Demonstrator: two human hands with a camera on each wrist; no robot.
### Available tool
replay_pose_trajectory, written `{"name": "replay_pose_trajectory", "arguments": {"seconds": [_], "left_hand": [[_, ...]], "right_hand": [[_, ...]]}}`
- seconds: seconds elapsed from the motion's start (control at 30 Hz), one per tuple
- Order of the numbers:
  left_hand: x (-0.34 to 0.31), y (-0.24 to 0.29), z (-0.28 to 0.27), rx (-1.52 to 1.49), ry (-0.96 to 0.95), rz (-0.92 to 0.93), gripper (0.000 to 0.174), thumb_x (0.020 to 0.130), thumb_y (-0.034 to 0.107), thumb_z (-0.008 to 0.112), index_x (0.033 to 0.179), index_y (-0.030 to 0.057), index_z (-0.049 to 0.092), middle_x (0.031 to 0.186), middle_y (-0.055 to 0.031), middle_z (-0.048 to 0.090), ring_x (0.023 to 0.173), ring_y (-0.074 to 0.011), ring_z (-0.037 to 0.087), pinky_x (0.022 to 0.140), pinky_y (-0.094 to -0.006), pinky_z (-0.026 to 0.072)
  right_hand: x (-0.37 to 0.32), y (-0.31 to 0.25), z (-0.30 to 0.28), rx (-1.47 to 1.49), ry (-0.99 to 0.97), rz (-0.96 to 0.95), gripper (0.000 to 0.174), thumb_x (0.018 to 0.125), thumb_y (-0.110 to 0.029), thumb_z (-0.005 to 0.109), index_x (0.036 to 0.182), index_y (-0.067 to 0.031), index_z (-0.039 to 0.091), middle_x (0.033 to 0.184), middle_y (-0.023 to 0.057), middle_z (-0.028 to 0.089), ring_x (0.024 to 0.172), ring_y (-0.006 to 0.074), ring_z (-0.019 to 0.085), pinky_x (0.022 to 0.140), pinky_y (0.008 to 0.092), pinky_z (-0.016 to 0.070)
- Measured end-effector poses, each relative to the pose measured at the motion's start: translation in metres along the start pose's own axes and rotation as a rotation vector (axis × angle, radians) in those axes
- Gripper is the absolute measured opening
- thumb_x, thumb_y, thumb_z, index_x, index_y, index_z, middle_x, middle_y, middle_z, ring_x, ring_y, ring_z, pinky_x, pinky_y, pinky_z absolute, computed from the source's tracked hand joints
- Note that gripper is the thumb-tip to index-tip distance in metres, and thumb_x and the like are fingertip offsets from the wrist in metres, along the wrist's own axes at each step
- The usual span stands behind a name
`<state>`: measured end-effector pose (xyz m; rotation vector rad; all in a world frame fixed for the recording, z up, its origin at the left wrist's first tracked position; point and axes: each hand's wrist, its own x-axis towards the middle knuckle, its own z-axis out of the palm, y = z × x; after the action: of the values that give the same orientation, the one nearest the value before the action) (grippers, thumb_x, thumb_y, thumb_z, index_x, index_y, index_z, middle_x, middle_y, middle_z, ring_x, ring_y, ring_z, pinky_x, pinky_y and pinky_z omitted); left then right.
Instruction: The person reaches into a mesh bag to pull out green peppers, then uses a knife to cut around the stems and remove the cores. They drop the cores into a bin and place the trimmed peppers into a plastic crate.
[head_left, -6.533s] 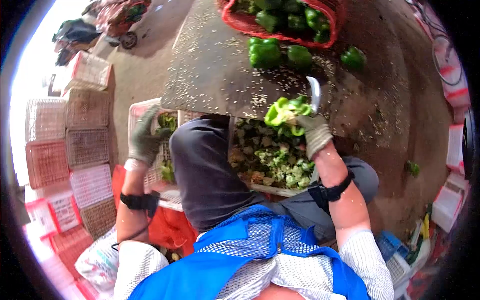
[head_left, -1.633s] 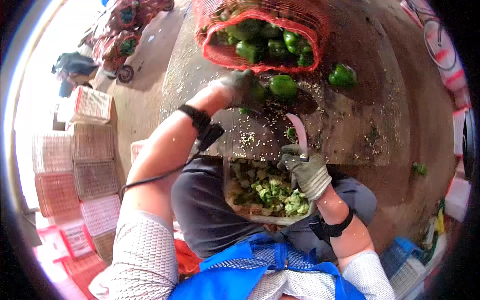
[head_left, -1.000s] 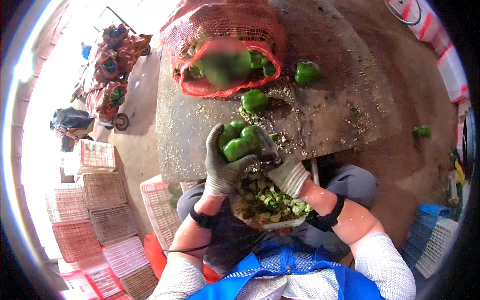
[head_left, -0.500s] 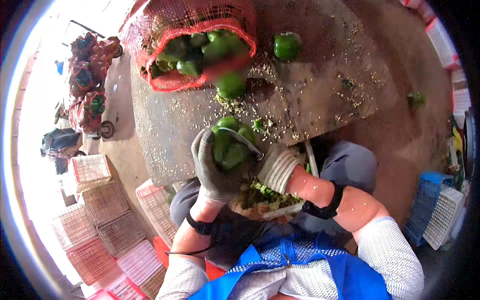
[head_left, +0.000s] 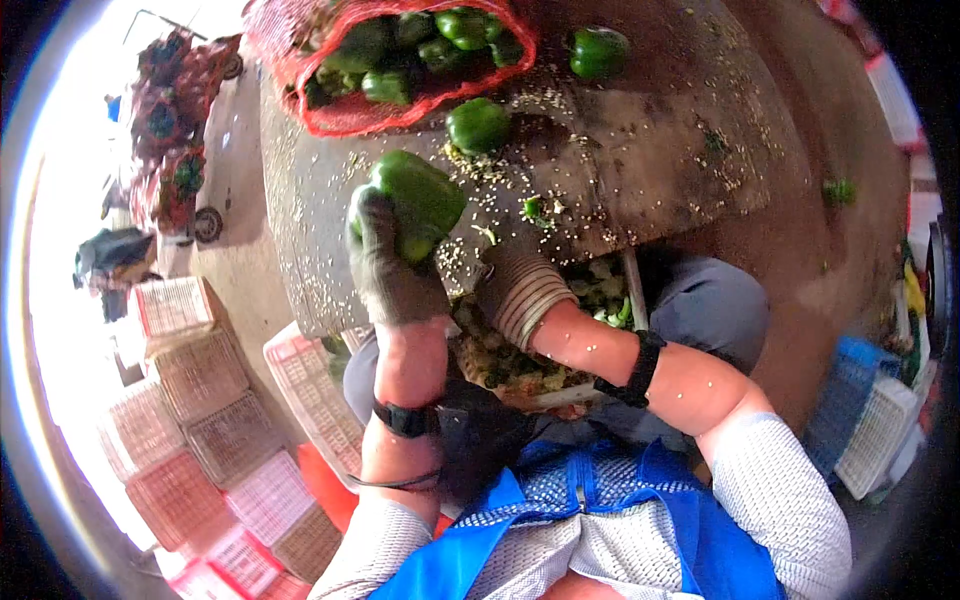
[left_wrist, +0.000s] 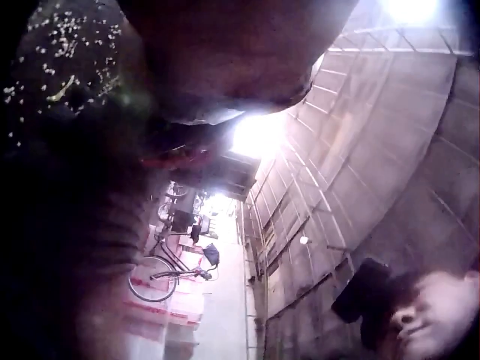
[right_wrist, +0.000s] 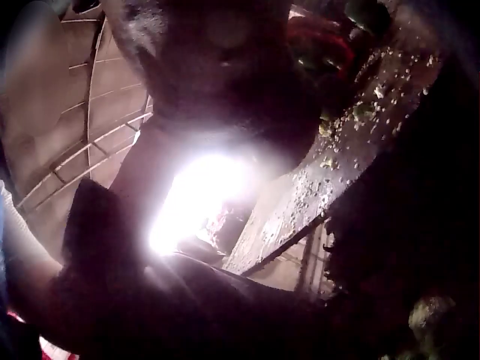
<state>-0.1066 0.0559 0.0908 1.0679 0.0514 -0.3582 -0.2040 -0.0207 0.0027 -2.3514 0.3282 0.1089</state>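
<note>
My gloved left hand point(head_left: 385, 265) grips a large green bell pepper point(head_left: 420, 195), held over the near part of the table, thumb up along its side. To the right and lower, my gloved right hand point(head_left: 520, 290) is over a crate of pepper scraps point(head_left: 570, 393), fingers curled and blurred. The curved knife it held in the earlier frames is hidden now. A bell pepper point(head_left: 478, 126) stands on the table beyond the hands, and another bell pepper point(head_left: 599, 52) lies farther right. Both wrist views are mostly dark, the hands there being only shadowy shapes.
A red mesh bag point(head_left: 395, 124) of peppers lies open at the table's far side. Pale seeds dot the table point(head_left: 300, 230). A pale crate point(head_left: 315, 385) stands by the left knee, with stacked crates point(head_left: 235, 440) beyond. A blue crate point(head_left: 845, 385) is at right.
Earlier, my left hand reached to the table and brought a pepper to the knife. Since half a second ago, it has moved the pepper up and left, away from the right hand. The blade has gone from view.
</note>
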Motion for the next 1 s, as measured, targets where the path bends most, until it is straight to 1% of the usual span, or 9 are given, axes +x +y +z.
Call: {"name": "replay_pose_trajectory", "arguments": {"seconds": [0.13,0.23,0.33,0.37,0.4,0.53,0.63,0.7,1.0], "left_hand": [[0.015,0.007,-0.006,-0.327,0.107,-0.186,0.069,0.088,0.059,0.059,0.136,0.0103,0.047,0.133,-0.0155,0.054,0.118,-0.0368,0.054,0.102,-0.0573,0.0421],[0.028,0.037,-0.015,-0.396,-0.008,-0.234,0.076,0.085,0.062,0.061,0.138,0.0094,0.044,0.138,-0.0162,0.05,0.123,-0.0372,0.05,0.106,-0.0592,0.0379],[0.028,0.034,-0.021,-0.362,-0.134,-0.305,0.078,0.084,0.061,0.063,0.139,0.009,0.045,0.137,-0.0148,0.052,0.126,-0.0363,0.049,0.109,-0.058,0.0359],[0.023,0.035,-0.021,-0.304,-0.244,-0.36,0.075,0.085,0.06,0.062,0.138,0.0095,0.046,0.137,-0.0144,0.053,0.125,-0.0346,0.05,0.108,-0.0559,0.0374],[0.021,0.029,-0.021,-0.274,-0.33,-0.332,0.072,0.088,0.058,0.061,0.137,0.0068,0.047,0.136,-0.0148,0.053,0.124,-0.0325,0.052,0.107,-0.0528,0.0398],[0.017,0.007,-0.031,0.138,-0.344,-0.204,0.078,0.078,0.039,0.08,0.137,0.0017,0.045,0.122,-0.0097,0.058,0.108,-0.0183,0.058,0.096,-0.0335,0.0479],[-0.004,0.008,-0.009,0.381,-0.315,-0.136,0.093,0.066,0.023,0.089,0.141,0.0021,0.039,0.126,-0.0085,0.056,0.112,-0.0169,0.054,0.1,-0.0318,0.0445],[-0.009,0.009,-0.002,0.475,-0.376,-0.086,0.096,0.065,0.019,0.09,0.143,0.0022,0.037,0.131,-0.0092,0.054,0.117,-0.0178,0.052,0.102,-0.033,0.0431],[-0.025,0.002,0.015,0.561,-0.56,-0.237,0.11,0.05,0.017,0.098,0.141,0.0017,0.038,0.131,-0.0091,0.055,0.121,-0.0191,0.053,0.105,-0.0347,0.0435]], "right_hand": [[-0.014,-0.004,-0.033,0.071,-0.206,0.159,0.033,0.089,-0.027,0.053,0.102,0.0007,0.068,0.102,0.0255,0.067,0.096,0.0397,0.066,0.084,0.045,0.0529],[-0.019,0.004,-0.025,0.134,-0.395,0.279,0.034,0.093,-0.028,0.048,0.098,0.0004,0.066,0.097,0.0265,0.067,0.088,0.0371,0.065,0.079,0.042,0.0533],[-0.021,0.045,-0.011,0.746,-0.324,0.288,0.027,0.095,-0.014,0.043,0.104,-0.002,0.065,0.106,0.0199,0.067,0.099,0.0331,0.062,0.083,0.0417,0.0529],[-0.025,0.042,-0.035,0.055,-0.296,-0.145,0.028,0.097,-0.014,0.042,0.112,-0.0034,0.063,0.108,0.0176,0.067,0.101,0.0313,0.062,0.082,0.0423,0.0531],[-0.027,0.039,-0.061,-0.663,-0.01,-0.482,0.031,0.098,-0.015,0.041,0.12,-0.0048,0.061,0.111,0.0153,0.066,0.102,0.0296,0.061,0.082,0.0429,0.0534],[-0.019,0.016,-0.125,0.291,-0.178,0.131,0.046,0.091,-0.017,0.058,0.135,-0.0061,0.049,0.125,0.0139,0.06,0.116,0.0293,0.056,0.099,0.0409,0.0452],[-0.013,-0.011,-0.127,0.643,0.111,-0.134,0.061,0.087,-0.017,0.065,0.142,-0.0069,0.041,0.135,0.0138,0.054,0.125,0.0304,0.049,0.109,0.0397,0.0363],[-0.014,-0.005,-0.127,0.514,0.214,-0.328,0.075,0.083,-0.024,0.07,0.147,-0.0069,0.034,0.143,0.0142,0.046,0.132,0.0312,0.044,0.113,0.0396,0.0322],[-0.028,0.026,-0.115,0.569,0.103,-0.086,0.086,0.062,-0.025,0.085,0.134,-0.0047,0.043,0.125,0.0204,0.057,0.115,0.036,0.056,0.101,0.0421,0.0444]]}}
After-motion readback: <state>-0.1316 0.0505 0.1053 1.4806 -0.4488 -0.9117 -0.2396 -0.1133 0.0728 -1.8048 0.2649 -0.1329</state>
